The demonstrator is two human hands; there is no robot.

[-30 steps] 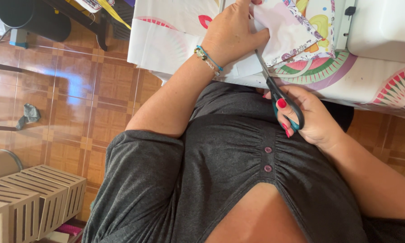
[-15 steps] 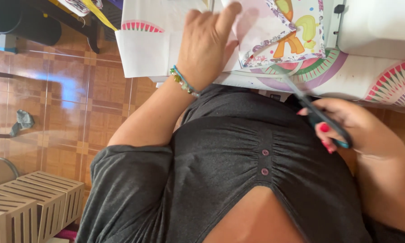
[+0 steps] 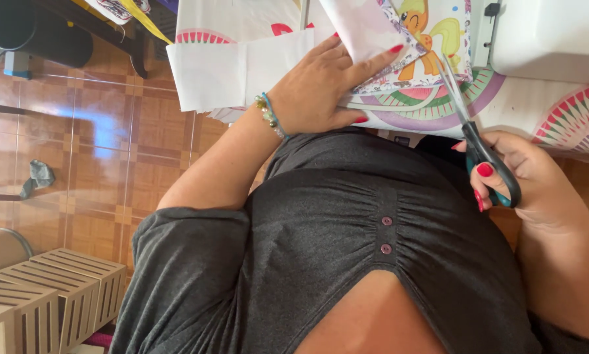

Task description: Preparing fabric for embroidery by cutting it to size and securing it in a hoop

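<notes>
My left hand (image 3: 324, 88) lies flat on a piece of patterned fabric (image 3: 399, 46) with a cartoon pony print, pinning it to the table with fingers spread. My right hand (image 3: 524, 177) grips black-and-teal scissors (image 3: 478, 141) by the handles. The blades point up at the fabric's right edge and touch it near the pony print. A beaded bracelet (image 3: 269, 115) circles my left wrist. My grey shirt fills the lower middle of the view.
A white sewing machine (image 3: 550, 36) stands at the top right on a table covered by a cloth with colourful fan shapes (image 3: 570, 115). White cloth (image 3: 222, 69) hangs over the table's left edge. Slatted wooden boxes (image 3: 39, 301) sit on the tiled floor at lower left.
My left hand has shifted right and flattened on the fabric. My right hand has moved the scissors right and up so the blades meet the fabric's right edge.
</notes>
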